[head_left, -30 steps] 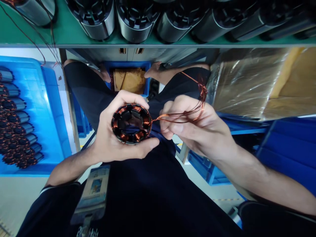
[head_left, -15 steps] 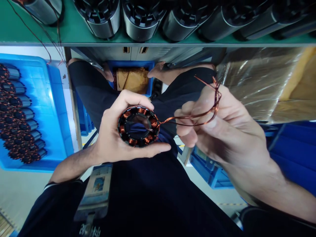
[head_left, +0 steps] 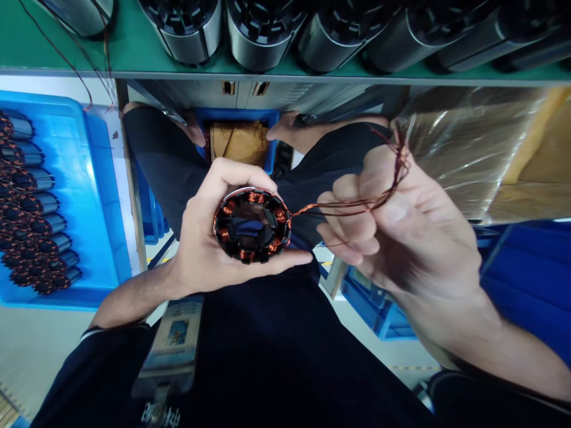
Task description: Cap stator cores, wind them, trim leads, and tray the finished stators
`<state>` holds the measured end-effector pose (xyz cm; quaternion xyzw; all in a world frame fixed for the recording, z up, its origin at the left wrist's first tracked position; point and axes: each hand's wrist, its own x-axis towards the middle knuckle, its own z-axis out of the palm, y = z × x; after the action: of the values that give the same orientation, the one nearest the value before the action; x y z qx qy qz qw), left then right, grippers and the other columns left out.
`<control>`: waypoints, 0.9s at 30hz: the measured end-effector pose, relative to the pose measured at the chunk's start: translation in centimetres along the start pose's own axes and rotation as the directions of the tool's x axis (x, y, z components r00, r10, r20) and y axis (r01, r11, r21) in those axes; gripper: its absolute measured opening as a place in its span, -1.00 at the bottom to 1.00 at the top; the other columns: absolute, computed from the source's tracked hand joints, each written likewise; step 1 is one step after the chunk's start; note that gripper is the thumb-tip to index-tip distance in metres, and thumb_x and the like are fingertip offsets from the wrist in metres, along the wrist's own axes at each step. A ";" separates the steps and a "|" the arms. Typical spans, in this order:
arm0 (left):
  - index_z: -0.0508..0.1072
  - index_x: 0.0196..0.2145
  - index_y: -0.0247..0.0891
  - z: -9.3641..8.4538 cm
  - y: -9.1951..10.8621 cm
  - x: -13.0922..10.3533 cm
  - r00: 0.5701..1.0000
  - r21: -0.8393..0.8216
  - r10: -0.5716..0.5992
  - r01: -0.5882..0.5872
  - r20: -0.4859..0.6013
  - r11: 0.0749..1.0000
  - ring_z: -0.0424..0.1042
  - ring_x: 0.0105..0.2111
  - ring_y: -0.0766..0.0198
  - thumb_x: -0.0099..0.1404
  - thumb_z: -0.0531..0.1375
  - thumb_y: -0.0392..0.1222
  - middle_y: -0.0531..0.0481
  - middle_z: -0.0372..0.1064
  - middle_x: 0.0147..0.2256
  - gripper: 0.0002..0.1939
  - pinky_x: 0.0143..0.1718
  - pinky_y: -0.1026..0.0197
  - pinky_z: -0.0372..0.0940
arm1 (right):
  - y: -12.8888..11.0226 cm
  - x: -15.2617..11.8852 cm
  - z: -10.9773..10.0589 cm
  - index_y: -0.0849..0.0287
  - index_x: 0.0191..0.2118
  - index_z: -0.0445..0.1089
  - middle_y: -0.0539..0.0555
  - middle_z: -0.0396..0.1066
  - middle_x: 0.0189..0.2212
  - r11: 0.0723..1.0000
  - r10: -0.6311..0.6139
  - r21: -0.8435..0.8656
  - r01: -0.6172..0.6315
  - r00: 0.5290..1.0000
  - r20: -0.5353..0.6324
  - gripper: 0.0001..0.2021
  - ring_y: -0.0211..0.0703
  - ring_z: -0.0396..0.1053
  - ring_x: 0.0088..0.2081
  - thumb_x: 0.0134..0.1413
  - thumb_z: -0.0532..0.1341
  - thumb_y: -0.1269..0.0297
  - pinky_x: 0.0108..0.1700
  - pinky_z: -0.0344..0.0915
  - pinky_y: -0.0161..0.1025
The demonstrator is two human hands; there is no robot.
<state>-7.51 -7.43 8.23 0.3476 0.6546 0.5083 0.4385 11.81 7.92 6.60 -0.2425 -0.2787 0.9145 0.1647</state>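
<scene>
A ring-shaped motor stator [head_left: 281, 211] with copper windings and a black slotted rim is held above my lap. My left hand [head_left: 207, 238] wraps round its left side, thumb and fingers curled along the rim. From the stator's right edge a twisted bundle of copper lead wires [head_left: 330, 206] runs to the right. My right hand [head_left: 401, 220] is closed on these wires, pinching them between thumb and fingers. Their loose ends stick up above the fingers, and one thin strand shows lower down by the fingertips.
A blue tray [head_left: 104, 238] on the left holds several rows of wound stators [head_left: 35, 223]. Along the green bench [head_left: 127, 53] stand several metal motor cylinders [head_left: 256, 44]. Plastic-wrapped brown material [head_left: 468, 154] lies at right. A blue bin [head_left: 272, 148] with brown paper sits between the feet.
The stator has turned and tilted in my left hand, so its face shows rounder. My right hand has shifted its hold slightly, and the wire ends have moved a little right.
</scene>
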 end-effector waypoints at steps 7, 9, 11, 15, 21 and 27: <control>0.55 0.23 0.17 -0.2 -2.5 -0.2 0.999 -0.099 0.053 -0.053 -0.007 0.994 0.66 0.08 -0.13 0.19 0.78 0.13 -0.04 0.55 0.13 -0.23 0.09 -0.26 0.59 | -1.1 0.4 -0.2 -0.13 -0.05 0.61 -0.15 0.29 -0.48 0.999 -0.019 0.037 0.018 1.000 0.021 -0.77 -0.26 0.13 -0.53 0.44 0.62 0.31 -0.58 0.34 -0.42; 0.51 0.28 0.22 -0.3 -3.3 -0.4 0.999 -0.109 -0.004 0.007 0.032 0.994 0.60 0.21 -0.26 0.18 0.74 0.21 -0.09 0.52 0.18 -0.17 0.19 -0.38 0.55 | -1.1 0.4 -0.1 -0.14 -0.07 0.59 -0.15 0.32 -0.48 1.000 -0.024 0.019 0.025 1.000 -0.011 -0.74 -0.24 0.15 -0.53 0.41 0.65 0.30 -0.59 0.35 -0.42; 0.51 0.27 0.20 -0.2 -3.2 -0.5 1.000 -0.087 0.014 -0.014 0.002 0.996 0.60 0.16 -0.27 0.19 0.71 0.29 -0.11 0.52 0.15 -0.20 0.16 -0.40 0.53 | -1.1 0.4 0.0 -0.15 -0.07 0.56 -0.14 0.37 -0.48 0.999 -0.044 -0.004 0.044 0.999 -0.032 -0.72 -0.22 0.20 -0.52 0.41 0.65 0.28 -0.58 0.38 -0.41; 0.56 0.16 0.14 0.0 -0.9 -0.2 0.990 0.050 0.125 -0.122 -0.065 0.991 0.62 -0.05 -0.11 0.33 0.70 0.13 -0.04 0.55 0.00 -0.41 0.02 -0.30 0.54 | -0.9 0.6 -0.2 -0.09 -0.10 0.48 -0.16 0.49 -0.43 0.996 -0.081 -0.045 0.078 0.995 -0.064 -0.69 -0.30 0.27 -0.54 0.44 0.63 0.29 -0.52 0.42 -0.43; 0.62 0.16 0.13 -0.2 -0.5 -0.2 0.985 0.085 0.151 -0.143 -0.086 0.986 0.65 -0.11 -0.11 0.36 0.62 -0.14 0.00 0.62 -0.02 -0.50 -0.03 -0.30 0.54 | -0.7 0.8 -1.3 -0.02 -0.08 0.35 -0.19 0.64 -0.32 0.994 -0.086 -0.064 0.084 0.996 -0.024 -0.69 -0.40 0.43 -0.52 0.58 0.52 0.31 -0.42 0.48 -0.46; 0.66 0.16 0.11 0.1 -1.4 -0.4 0.991 0.093 0.100 -0.092 -0.092 0.991 0.65 -0.07 -0.15 0.32 0.67 -0.12 -0.04 0.63 -0.02 -0.48 0.05 -0.38 0.56 | -0.7 0.9 -0.9 -0.13 -0.03 0.54 -0.18 0.78 -0.18 0.986 -0.153 -0.084 0.146 0.985 -0.085 -0.78 -0.32 0.52 -0.48 0.51 0.54 0.34 -0.40 0.50 -0.36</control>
<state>-7.30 -8.10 6.98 0.3727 0.6793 0.5156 0.3657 11.67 9.27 5.99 -0.2685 -0.3238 0.8760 0.2360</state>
